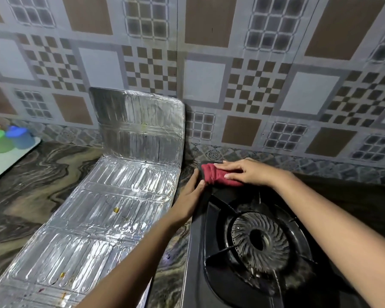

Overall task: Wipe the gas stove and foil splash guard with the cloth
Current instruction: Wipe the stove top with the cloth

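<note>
A black gas stove [198,252] with a round burner [258,238] fills the lower right. At its far left corner lies a bunched red cloth [217,175]. My right hand [245,172] lies on top of the cloth, fingers curled over it and pressing it onto the stove. My left hand [190,196] rests with straight fingers against the stove's left edge, just left of the cloth. The silver foil splash guard [111,207] lies unfolded on the counter to the left, its far panel standing up against the wall, with a few yellow and dark stains on it.
The counter [31,185] is dark marbled stone, backed by a patterned tiled wall [265,85]. At the far left, green and blue plastic cups [9,138] stand on a white tray [0,165].
</note>
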Demonstrator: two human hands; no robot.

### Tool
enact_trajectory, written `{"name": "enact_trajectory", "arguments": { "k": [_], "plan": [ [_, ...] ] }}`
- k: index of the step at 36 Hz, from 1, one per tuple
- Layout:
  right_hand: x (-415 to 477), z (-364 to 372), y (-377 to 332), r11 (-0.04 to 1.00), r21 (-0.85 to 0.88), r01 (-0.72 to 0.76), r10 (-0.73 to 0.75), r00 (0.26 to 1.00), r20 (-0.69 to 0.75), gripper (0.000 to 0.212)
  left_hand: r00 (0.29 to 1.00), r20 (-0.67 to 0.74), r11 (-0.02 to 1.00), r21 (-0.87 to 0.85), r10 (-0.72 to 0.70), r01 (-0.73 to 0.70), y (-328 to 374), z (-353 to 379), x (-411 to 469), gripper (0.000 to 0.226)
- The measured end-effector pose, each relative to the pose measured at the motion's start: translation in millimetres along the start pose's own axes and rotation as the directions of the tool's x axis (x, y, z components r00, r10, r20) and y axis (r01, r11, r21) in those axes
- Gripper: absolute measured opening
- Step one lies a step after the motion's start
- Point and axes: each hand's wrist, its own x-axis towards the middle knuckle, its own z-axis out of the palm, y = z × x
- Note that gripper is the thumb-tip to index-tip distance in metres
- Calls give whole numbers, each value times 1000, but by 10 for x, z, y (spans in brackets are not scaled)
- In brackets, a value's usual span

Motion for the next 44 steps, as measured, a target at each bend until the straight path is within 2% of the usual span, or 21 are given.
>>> {"name": "enact_trajectory", "arguments": {
  "k": [3,7,11,17,22,28,34,37,40,44],
  "plan": [
    [60,60,-61,996,2,-90,90,988,-127,45,1000,5,999,-35,-15,15,-35,-11,15,53],
    [99,65,-92,983,-31,-182,177,975,-132,49,1000,8,996,-91,-26,27,-39,-20,9,53],
    [48,2,-9,996,-86,-26,17,995,-100,55,1000,17,990,-140,-15,17,-10,-38,7,53],
    [89,-15,-35,978,-140,155,-147,987,67,50,999,17,983,-184,31,-28,-13,-39,23,52],
    [227,42,-87,978,-139,157,-144,984,101,49,1000,5,985,-173,23,-22,-50,-31,40,53],
    [356,110,-51,998,-20,51,-52,996,-72,47,999,-38,980,-199,-23,15,-35,-28,67,52],
    [277,103,11,999,7,-42,43,990,-132,47,994,-109,993,-119,-27,14,64,52,115,47],
    [203,80,123,997,19,-80,82,988,-133,47,992,-127,999,33,5,-1,147,62,168,53],
    [112,71,288,995,20,-103,105,983,-150,47,990,-137,983,185,26,-1,208,62,256,45],
    [-79,37,466,991,9,-131,131,978,-162,46,985,-166,926,378,44,22,242,71,392,57]
  ]
}}
